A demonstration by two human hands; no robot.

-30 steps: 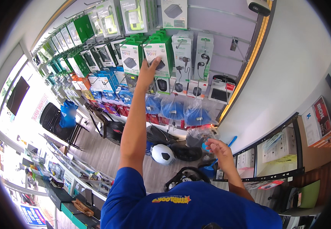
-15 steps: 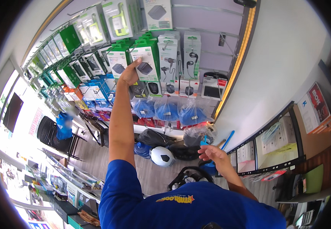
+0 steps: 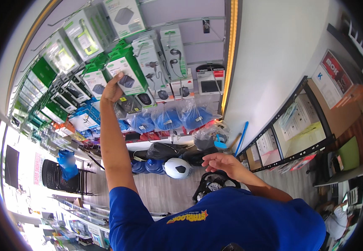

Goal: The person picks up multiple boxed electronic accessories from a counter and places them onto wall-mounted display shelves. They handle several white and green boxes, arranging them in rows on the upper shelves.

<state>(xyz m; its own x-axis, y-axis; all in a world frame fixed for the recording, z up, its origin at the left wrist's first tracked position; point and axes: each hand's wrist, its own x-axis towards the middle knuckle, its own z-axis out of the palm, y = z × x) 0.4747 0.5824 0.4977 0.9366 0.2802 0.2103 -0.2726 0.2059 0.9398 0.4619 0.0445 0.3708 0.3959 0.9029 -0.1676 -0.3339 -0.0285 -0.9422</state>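
Note:
My left hand (image 3: 112, 89) reaches up to the wall display, its thumb on the lower left of a white and green charger box (image 3: 128, 70). The other fingers go behind the box's edge and are mostly hidden. Similar charger boxes (image 3: 94, 81) hang just left of it. To its right hang white earphone boxes (image 3: 148, 69). My right hand (image 3: 224, 163) is held low in front of my body, fingers stretched and slightly bent, with nothing visible in it.
Bagged blue items (image 3: 166, 120) hang below the boxes. On the floor stand blue water jugs (image 3: 154, 166), a white and black ball (image 3: 177, 168) and a black bag (image 3: 164, 149). A black-framed shelf (image 3: 300, 121) is at right, a black chair (image 3: 58, 173) at left.
The whole view has swung, so the display sits further left. My left hand stays at the same charger box. My right hand's fingers have straightened somewhat.

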